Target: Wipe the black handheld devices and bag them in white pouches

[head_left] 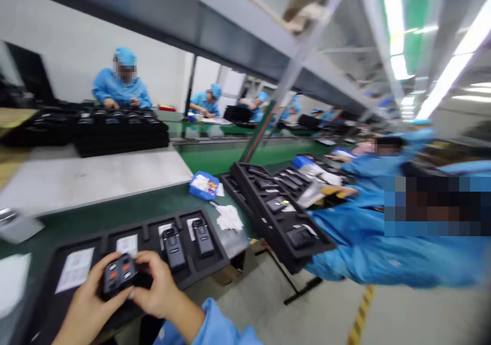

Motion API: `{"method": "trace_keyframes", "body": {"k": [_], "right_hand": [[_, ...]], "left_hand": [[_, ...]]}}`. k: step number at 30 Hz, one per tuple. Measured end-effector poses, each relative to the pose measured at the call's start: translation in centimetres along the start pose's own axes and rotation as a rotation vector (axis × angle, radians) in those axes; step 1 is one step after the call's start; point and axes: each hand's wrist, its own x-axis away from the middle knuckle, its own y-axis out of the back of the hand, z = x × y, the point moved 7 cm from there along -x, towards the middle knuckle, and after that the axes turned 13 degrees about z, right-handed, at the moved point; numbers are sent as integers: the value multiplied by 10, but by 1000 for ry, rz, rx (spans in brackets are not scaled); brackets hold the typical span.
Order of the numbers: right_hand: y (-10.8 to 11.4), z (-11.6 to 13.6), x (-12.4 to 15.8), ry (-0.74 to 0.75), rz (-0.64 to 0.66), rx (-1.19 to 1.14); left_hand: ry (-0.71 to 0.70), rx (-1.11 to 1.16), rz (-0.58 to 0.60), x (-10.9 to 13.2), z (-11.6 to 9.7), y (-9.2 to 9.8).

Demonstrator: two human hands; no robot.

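Between my two hands is a small black device (119, 275) with orange and white marks on the face turned up. My left hand (86, 296) grips its left side, fingers curled round the edge. On the other side my right hand (159, 286) closes on it with thumb and fingers. Both hands are over a black foam tray (146, 232) with compartments. Two black handheld devices lie in the tray's right compartments, one (174, 248) nearer my right hand and another (202, 237) farther right. A white printed paper (74, 269) rests in the left compartment.
A blue bin (204, 185) of small parts and a white cloth (229, 217) lie behind the tray. Stacked black trays (284, 217) stand to the right, beside a co-worker's blue sleeve (345, 243). Across the line, a person (123, 87) works behind more trays (123, 135). A shelf runs overhead.
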Motion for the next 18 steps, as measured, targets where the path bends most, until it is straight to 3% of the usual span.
{"method": "trace_keyframes", "body": {"k": [3, 10, 18], "right_hand": [[-2, 6, 6, -3, 56, 6], [-6, 3, 13, 18, 200, 188], [-5, 5, 16, 1, 217, 191]], "left_hand": [[25, 83, 45, 6, -17, -3], [-75, 151, 57, 25, -41, -6], [-67, 198, 51, 35, -35, -9]]}}
